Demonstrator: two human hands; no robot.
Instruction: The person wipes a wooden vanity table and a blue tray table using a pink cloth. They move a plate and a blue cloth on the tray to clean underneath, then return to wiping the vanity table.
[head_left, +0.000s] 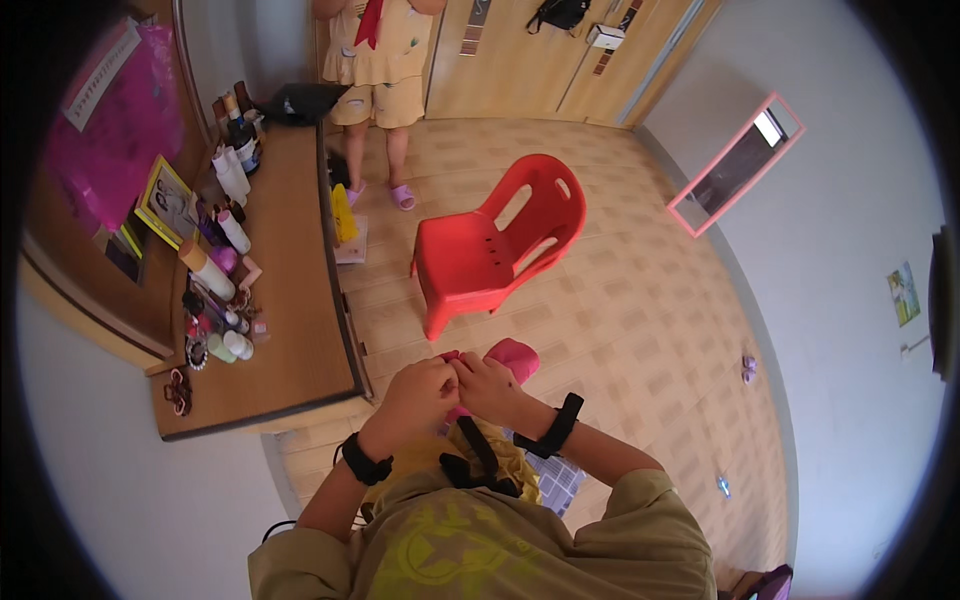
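Note:
My left hand (417, 391) and my right hand (489, 388) meet in front of my waist, fingers curled and knuckles up. Both grip a bright pink cloth item (514, 360). One rounded part of it shows beyond my right hand, and smaller bits show between and below the fingers. Its full shape is hidden by my hands, so I cannot tell exactly what it is. Beyond them, a red plastic chair (469, 259) with a slotted back stands on the tiled floor. To the left is a wooden dressing table (296, 300).
Bottles (206, 271), hair ties (178, 391) and a yellow photo frame (166, 202) crowd the table by its mirror. A person (379, 97) stands at the far side near the wooden wardrobe (510, 75). A pink-framed mirror (739, 165) leans on the right wall. Small purple slippers (748, 369) lie nearby.

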